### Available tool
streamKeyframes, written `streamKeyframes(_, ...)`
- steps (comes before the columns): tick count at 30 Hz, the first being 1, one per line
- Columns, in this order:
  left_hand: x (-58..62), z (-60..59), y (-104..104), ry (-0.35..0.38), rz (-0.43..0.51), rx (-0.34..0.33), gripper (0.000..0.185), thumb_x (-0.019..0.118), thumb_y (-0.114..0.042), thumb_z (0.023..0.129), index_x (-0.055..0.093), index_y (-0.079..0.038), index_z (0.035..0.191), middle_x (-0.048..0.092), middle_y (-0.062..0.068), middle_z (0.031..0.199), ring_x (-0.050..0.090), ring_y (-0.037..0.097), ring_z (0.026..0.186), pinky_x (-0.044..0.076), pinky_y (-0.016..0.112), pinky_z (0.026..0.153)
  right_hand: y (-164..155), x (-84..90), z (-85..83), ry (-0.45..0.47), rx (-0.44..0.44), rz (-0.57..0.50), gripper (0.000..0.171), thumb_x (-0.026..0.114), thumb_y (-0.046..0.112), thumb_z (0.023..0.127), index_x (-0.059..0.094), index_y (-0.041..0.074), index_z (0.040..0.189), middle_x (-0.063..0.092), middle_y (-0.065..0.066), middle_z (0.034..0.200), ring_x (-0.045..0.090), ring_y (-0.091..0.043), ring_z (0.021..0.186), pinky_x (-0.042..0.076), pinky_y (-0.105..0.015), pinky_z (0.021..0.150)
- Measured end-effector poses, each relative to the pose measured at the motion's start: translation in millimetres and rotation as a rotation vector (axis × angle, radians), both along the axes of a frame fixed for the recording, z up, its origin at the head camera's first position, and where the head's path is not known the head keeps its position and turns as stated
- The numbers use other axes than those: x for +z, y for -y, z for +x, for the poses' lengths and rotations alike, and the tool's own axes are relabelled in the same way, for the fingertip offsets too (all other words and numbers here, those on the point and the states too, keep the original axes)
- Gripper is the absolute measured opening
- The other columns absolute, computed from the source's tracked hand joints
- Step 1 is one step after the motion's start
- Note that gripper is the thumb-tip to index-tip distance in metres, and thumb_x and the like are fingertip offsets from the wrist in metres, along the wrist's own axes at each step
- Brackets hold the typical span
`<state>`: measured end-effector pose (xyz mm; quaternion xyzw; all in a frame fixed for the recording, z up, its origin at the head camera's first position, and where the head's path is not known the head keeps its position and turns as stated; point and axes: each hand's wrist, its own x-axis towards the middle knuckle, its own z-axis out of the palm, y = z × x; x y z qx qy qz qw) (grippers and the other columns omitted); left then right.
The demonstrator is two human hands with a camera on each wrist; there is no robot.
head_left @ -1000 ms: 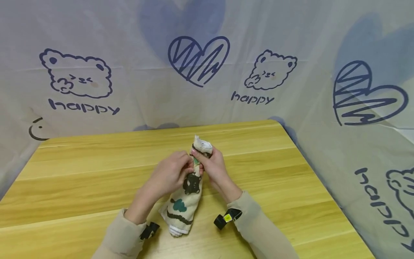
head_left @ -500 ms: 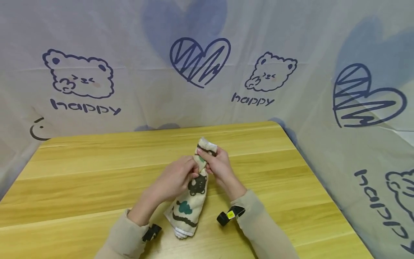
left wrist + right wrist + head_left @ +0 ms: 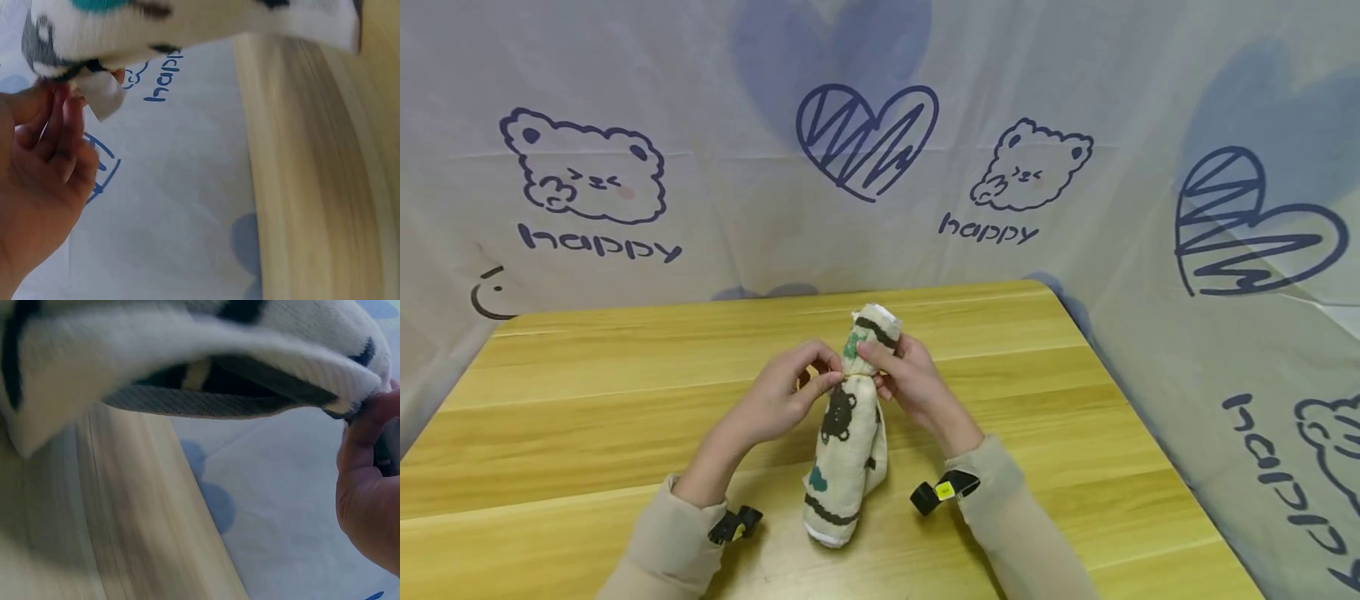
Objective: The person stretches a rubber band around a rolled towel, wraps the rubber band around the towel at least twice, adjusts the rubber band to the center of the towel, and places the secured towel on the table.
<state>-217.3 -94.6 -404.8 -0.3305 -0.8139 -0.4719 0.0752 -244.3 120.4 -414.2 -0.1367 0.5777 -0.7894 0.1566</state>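
Above the table point(image 3: 587, 400), rolled cream towel point(image 3: 847, 450), bear print, dark stripes

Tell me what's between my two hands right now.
In the head view, the rolled socks stand upright between the left hand and the right hand; both pinch the bundle near its top, above the wooden table.

The hands point(image 3: 842, 387) have lifted the rolled towel point(image 3: 847, 442) more upright.
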Motion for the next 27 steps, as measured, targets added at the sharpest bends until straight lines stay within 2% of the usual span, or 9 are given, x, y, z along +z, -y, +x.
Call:
streamKeyframes(4, 4.1, 2.2, -3, -0.196, 0.015, 0.083, 0.009, 0.073, -0.004, 0.096, 0.069, -0.010, 0.102, 0.065, -0.001, 0.096, 0.056, 0.015, 0.077, 0.046, 0.027, 0.062, 7, 2.8, 3.0, 0.016, -0.071, -0.014, 0.015, 0.063, 0.011, 0.100, 0.058, 0.006, 0.113, 0.062, 0.002, 0.074, 0.050, -0.003, 0.049, 0.039, -0.016, 0.042)
streamKeyframes(9, 8.1, 5.7, -6, -0.451, -0.061, 0.147, 0.012, 0.083, -0.006, 0.087, 0.075, -0.010, 0.096, 0.067, 0.001, 0.096, 0.063, 0.016, 0.086, 0.054, 0.031, 0.068, 12, 4.2, 6.4, 0.027, -0.122, 0.005, 0.018, 0.067, 0.013, 0.100, 0.058, 0.005, 0.114, 0.062, 0.002, 0.073, 0.048, -0.003, 0.047, 0.038, -0.017, 0.041)
streamKeyframes(14, 10.4, 9.8, -10, -0.621, -0.147, 0.186, 0.011, 0.086, -0.010, 0.085, 0.078, -0.009, 0.092, 0.069, 0.001, 0.092, 0.064, 0.017, 0.080, 0.056, 0.032, 0.066, 16, 7.0, 10.6, 0.037, -0.181, 0.040, 0.017, 0.070, 0.014, 0.099, 0.060, 0.007, 0.111, 0.059, 0.003, 0.068, 0.043, -0.002, 0.043, 0.036, -0.018, 0.038)
streamKeyframes(17, 10.3, 13.0, -15, -0.650, -0.224, 0.235, 0.010, 0.085, -0.014, 0.087, 0.078, -0.009, 0.091, 0.071, 0.000, 0.091, 0.067, 0.018, 0.079, 0.058, 0.033, 0.066, 17, 6.7, 11.2, 0.032, -0.202, 0.048, 0.015, 0.071, 0.013, 0.099, 0.062, 0.007, 0.109, 0.060, 0.002, 0.069, 0.042, -0.003, 0.042, 0.036, -0.018, 0.037)
streamKeyframes(21, 7.7, 15.6, -19, -0.633, -0.318, 0.297, 0.008, 0.084, -0.015, 0.089, 0.077, -0.011, 0.090, 0.071, -0.001, 0.090, 0.068, 0.018, 0.079, 0.058, 0.033, 0.063, 19, 4.8, 11.3, 0.040, -0.219, 0.067, 0.014, 0.071, 0.011, 0.098, 0.064, 0.006, 0.109, 0.062, 0.000, 0.073, 0.040, -0.002, 0.042, 0.035, -0.018, 0.036)
streamKeyframes(27, -0.5, 14.1, -23, -0.615, -0.408, 0.288, 0.008, 0.080, -0.013, 0.092, 0.074, -0.009, 0.091, 0.068, 0.000, 0.089, 0.065, 0.019, 0.078, 0.055, 0.031, 0.061, 22, 2.0, 12.1, 0.084, -0.251, 0.055, 0.016, 0.072, 0.007, 0.097, 0.066, 0.005, 0.111, 0.067, 0.000, 0.081, 0.040, -0.001, 0.041, 0.033, -0.016, 0.035)
